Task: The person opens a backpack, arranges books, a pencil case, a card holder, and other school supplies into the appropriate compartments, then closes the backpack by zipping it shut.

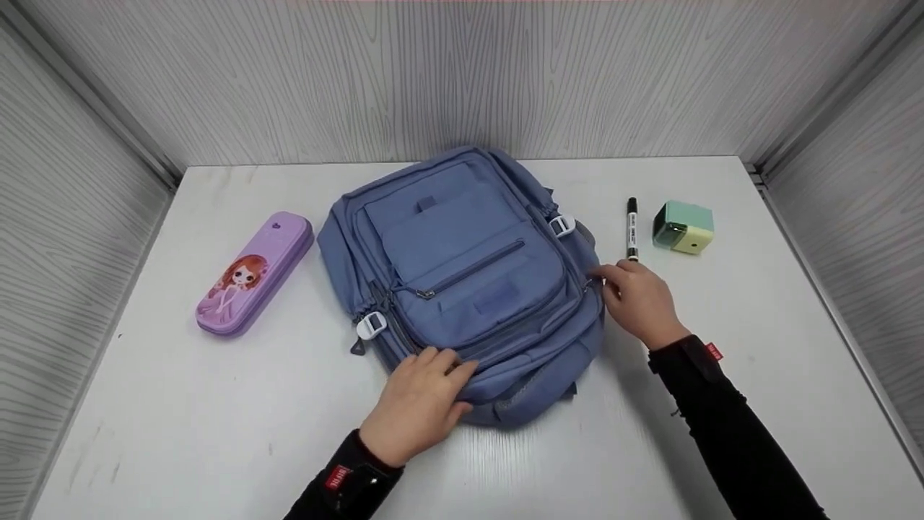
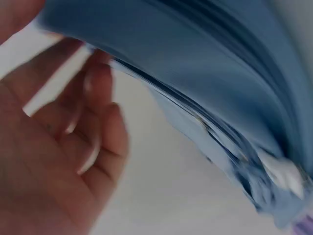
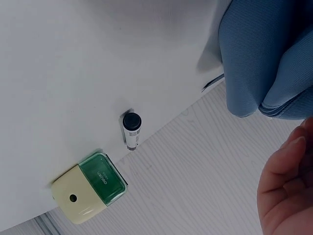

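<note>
A blue backpack (image 1: 476,267) lies front side up on the white table, turned at a slant. My left hand (image 1: 419,404) holds its near edge, with the fingers on top and the thumb lower down. In the left wrist view, the fabric edge runs between the thumb and index finger (image 2: 63,51), while the other fingers bend loosely. At the bag's right side, my right hand (image 1: 641,300) pinches a zipper pull (image 1: 588,286) between thumb and forefinger. That pinch is out of frame in the right wrist view, where only part of the hand (image 3: 288,188) appears.
A purple pencil case (image 1: 253,274) with a doll picture lies left of the bag. To the right are a black-and-white marker (image 1: 632,227) and a green and yellow pencil sharpener (image 1: 683,227). Grey wood-grain panels (image 1: 361,79) enclose the back and sides.
</note>
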The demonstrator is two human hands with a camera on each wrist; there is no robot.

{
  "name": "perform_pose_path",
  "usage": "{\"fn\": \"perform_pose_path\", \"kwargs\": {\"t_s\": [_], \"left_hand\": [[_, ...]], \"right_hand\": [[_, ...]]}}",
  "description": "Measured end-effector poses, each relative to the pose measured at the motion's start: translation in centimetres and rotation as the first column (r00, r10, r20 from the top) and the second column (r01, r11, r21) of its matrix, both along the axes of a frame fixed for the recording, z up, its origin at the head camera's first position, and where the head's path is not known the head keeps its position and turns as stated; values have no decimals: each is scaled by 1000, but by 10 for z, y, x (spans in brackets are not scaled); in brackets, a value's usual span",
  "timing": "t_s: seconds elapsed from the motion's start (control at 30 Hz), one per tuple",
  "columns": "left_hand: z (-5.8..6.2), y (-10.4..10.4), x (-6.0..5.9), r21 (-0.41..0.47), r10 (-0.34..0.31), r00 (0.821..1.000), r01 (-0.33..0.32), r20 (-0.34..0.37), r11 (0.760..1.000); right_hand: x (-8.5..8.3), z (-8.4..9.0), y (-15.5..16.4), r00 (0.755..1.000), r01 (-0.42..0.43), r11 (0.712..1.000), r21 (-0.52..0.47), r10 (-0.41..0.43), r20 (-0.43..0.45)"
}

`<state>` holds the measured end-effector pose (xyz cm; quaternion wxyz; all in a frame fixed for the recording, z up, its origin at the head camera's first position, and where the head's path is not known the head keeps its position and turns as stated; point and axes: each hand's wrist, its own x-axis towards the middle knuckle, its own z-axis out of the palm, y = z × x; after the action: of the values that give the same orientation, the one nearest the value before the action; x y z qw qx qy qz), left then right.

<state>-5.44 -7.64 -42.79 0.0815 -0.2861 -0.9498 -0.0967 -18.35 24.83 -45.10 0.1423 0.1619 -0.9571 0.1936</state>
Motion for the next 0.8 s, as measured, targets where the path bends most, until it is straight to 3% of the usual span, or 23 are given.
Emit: {"fn": "perform_pose_path", "kwargs": {"t_s": [0.07, 0.13, 0.3, 0.43, 0.53, 0.63, 0.8], "left_hand": [[1, 19, 4, -36, 53, 998, -54, -25, 998], [-2, 38, 6, -77, 113, 989, -120, -98, 990], [-11, 70, 8, -96, 230, 930, -267, -288, 959], [-20, 76, 3, -48, 257, 885, -298, -388, 953], [-26, 74, -2, -5, 251, 864, -281, -437, 960], [-30, 70, -4, 21, 235, 862, -253, -449, 967], [-32, 57, -5, 50, 219, 884, -218, -412, 975]], "right_hand": [[2, -1, 0, 1000, 8, 1000, 1, -8, 6], [3, -2, 1, 1000, 14, 1000, 5, -14, 9], [5, -3, 3, 1000, 12, 1000, 23, -12, -4], [6, -5, 4, 1000, 18, 999, 30, -18, -19], [7, -8, 4, 999, 23, 999, 31, -22, -39], [12, -12, 4, 997, 19, 999, 37, -16, -80], [28, -16, 2, 989, 0, 998, 60, 9, -147]]}}
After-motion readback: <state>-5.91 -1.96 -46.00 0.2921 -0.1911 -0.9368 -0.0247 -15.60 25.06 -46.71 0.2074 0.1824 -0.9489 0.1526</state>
